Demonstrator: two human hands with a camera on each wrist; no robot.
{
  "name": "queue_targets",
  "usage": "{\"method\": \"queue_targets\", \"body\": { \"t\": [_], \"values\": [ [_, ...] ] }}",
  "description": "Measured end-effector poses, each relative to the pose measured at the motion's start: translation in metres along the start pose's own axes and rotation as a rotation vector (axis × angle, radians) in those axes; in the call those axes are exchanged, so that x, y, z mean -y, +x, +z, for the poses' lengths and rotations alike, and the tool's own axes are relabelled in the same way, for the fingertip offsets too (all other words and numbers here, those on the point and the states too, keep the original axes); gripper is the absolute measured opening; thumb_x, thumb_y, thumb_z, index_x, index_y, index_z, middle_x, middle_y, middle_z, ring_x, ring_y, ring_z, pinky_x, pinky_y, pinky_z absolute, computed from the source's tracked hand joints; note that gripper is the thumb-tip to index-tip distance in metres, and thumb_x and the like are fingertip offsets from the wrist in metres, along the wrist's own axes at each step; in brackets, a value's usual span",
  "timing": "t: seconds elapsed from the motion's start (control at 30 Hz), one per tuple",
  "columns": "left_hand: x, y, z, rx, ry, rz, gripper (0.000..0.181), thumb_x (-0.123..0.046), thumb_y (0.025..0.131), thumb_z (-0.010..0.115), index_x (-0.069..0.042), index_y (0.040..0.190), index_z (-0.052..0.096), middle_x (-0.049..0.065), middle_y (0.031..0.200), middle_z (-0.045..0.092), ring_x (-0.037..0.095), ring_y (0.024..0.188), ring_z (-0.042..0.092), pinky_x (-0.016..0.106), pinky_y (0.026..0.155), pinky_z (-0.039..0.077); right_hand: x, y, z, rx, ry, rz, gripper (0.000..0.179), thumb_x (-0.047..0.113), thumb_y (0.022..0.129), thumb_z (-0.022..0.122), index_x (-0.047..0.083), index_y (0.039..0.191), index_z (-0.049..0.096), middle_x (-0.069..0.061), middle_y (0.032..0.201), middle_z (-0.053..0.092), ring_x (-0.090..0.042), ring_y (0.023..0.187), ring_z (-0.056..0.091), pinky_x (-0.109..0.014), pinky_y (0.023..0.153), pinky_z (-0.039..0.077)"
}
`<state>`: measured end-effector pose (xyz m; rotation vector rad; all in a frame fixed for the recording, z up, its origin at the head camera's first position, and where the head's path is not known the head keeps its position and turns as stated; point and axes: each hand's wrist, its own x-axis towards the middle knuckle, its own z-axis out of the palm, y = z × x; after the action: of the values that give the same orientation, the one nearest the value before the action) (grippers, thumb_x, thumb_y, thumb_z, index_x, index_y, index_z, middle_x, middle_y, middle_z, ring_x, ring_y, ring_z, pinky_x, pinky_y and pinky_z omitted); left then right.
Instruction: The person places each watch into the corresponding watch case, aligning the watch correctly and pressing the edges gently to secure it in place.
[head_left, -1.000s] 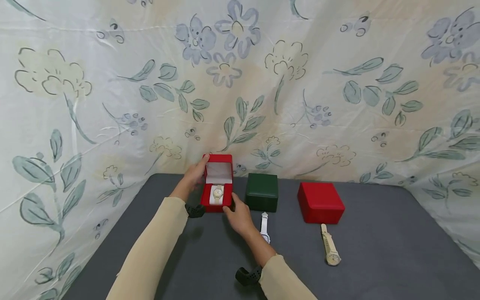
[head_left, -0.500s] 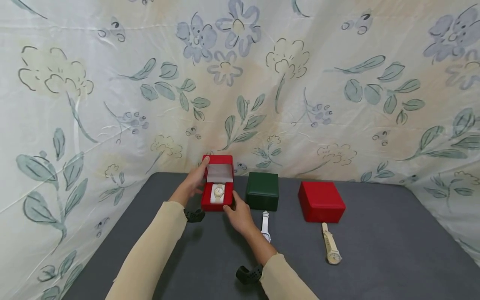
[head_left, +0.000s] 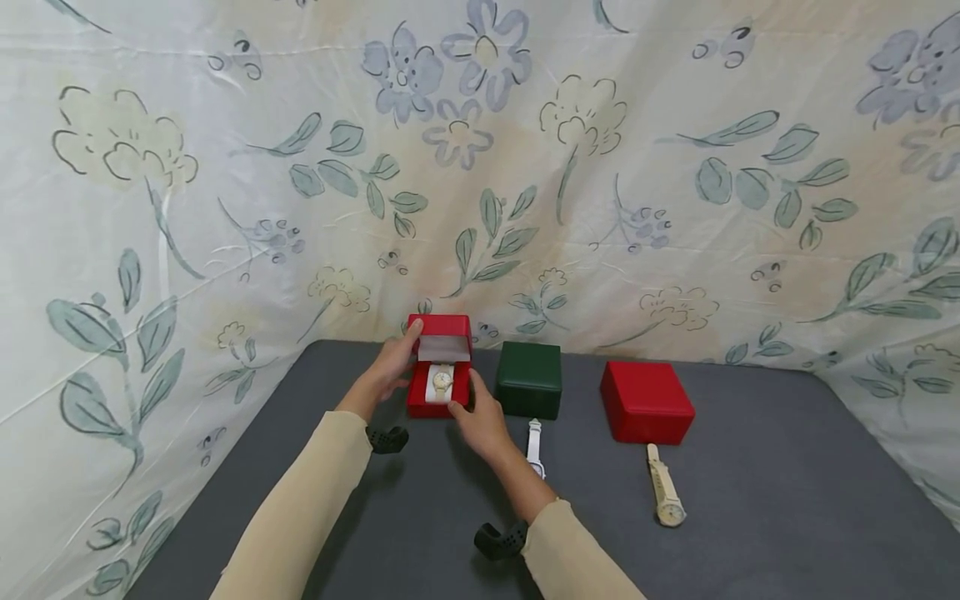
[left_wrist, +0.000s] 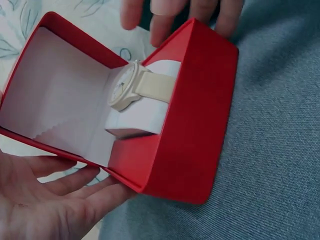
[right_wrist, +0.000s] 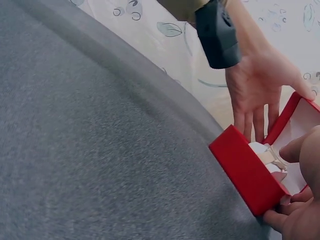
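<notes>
Loosely, the left hand lays nearly straight fingers along the open red box, thumb on the raised lid; the right hand grips its near right corner. The box sits toward the far left of the table — hinge at the back, opening toward the person. Inside, the cream watch runs lengthwise front to back over a white cushion, dial up. A green box stands just beside.

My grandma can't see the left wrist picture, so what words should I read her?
An open red box holds a cream watch on a white cushion. The left hand is beside it at the lower left, part of the right hand shows at the top, and a gray-blue surface fills the right.
</notes>
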<state>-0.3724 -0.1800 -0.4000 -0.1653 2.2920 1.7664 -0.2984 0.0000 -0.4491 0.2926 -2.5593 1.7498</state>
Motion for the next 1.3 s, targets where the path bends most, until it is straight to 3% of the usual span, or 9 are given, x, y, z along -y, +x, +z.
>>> {"method": "queue_targets", "body": {
  "t": [0.37, 0.67, 0.97, 1.3],
  "values": [
    [0.011, -0.006, 0.0, 0.041, 0.027, 0.08, 0.089, -0.071, 0.091, 0.036, -0.013, 0.155, 0.017, 0.014, 0.16, 0.02, 0.042, 0.146, 0.023, 0.062, 0.111, 0.03, 0.006, 0.005, -0.003, -0.004, 0.035, 0.08, 0.072, 0.037, 0.095, 0.057, 0.01, 0.153, 0.023, -0.014, 0.152, 0.039, -0.033, 0.132, 0.047, -0.051, 0.102, 0.047],
    [0.019, -0.008, 0.002, 0.058, 0.01, 0.122, 0.085, -0.065, 0.095, 0.036, -0.01, 0.155, 0.015, 0.016, 0.161, 0.019, 0.038, 0.148, 0.019, 0.059, 0.114, 0.025, 0.013, 0.008, -0.005, -0.021, 0.058, 0.16, 0.077, 0.057, 0.096, 0.044, 0.012, 0.154, 0.021, -0.016, 0.156, 0.032, -0.036, 0.142, 0.033, -0.061, 0.112, 0.031],
    [0.011, -0.032, -0.001, 0.138, -0.022, 0.121, 0.076, -0.052, 0.101, 0.034, -0.006, 0.155, 0.006, 0.019, 0.162, 0.013, 0.037, 0.15, 0.012, 0.06, 0.117, 0.018, 0.014, 0.009, -0.006, -0.025, 0.069, 0.16, 0.075, 0.057, 0.099, 0.035, 0.008, 0.154, 0.02, -0.018, 0.156, 0.032, -0.036, 0.143, 0.031, -0.057, 0.115, 0.027],
    [0.039, -0.018, -0.01, 0.218, -0.093, 0.128, 0.082, -0.052, 0.099, 0.043, -0.009, 0.156, 0.003, 0.013, 0.163, 0.01, 0.034, 0.151, 0.006, 0.061, 0.117, 0.014, 0.017, 0.011, -0.007, -0.028, 0.044, 0.191, 0.073, 0.056, 0.1, 0.034, 0.006, 0.153, 0.023, -0.017, 0.155, 0.034, -0.038, 0.142, 0.032, -0.06, 0.114, 0.027]
  ]
}}
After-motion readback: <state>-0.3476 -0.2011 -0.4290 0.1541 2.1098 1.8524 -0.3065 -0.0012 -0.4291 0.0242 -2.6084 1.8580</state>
